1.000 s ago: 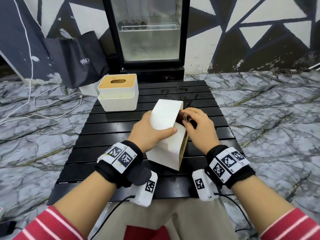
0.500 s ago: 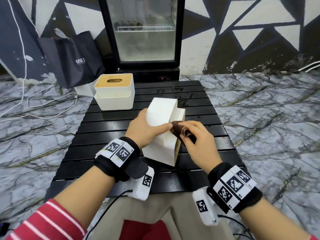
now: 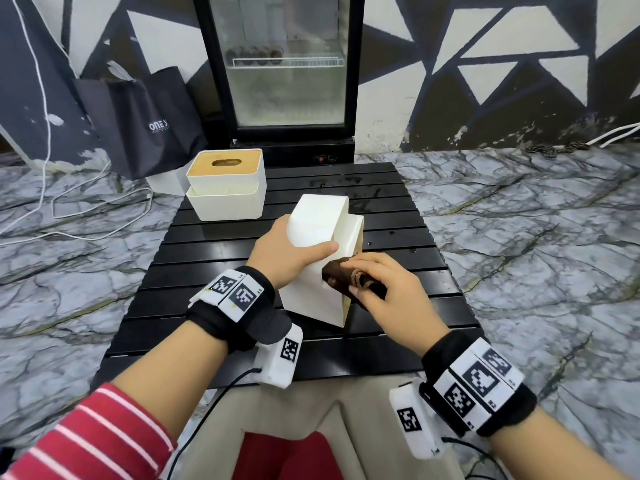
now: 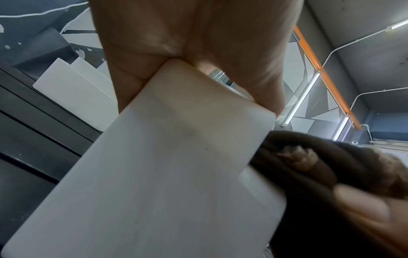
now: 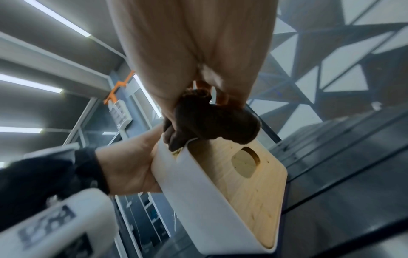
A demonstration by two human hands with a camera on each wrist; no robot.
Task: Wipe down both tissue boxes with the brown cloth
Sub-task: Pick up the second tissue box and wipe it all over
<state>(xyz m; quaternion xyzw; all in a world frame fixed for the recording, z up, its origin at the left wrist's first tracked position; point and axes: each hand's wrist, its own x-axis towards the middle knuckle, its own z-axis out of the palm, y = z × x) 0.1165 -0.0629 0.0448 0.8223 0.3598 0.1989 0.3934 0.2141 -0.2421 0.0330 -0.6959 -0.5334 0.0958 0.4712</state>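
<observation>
- Near box (image 3: 317, 268): white, wooden slotted lid facing 3 o'clock, tipped on its side, centre of surface.
- Far box (image 3: 227, 183): white, upright, at 11 o'clock.
- Cloth (image 3: 349, 280): brown, bunched against the near box's right edge.

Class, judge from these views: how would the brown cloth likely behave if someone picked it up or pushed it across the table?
The cloth is probably floppy: it bunches into folds in the right hand. It likely weighs little, since fingertips alone hold the wad. Pushed, it would likely drag and crumple rather than slide, given its fuzzy texture.
</observation>
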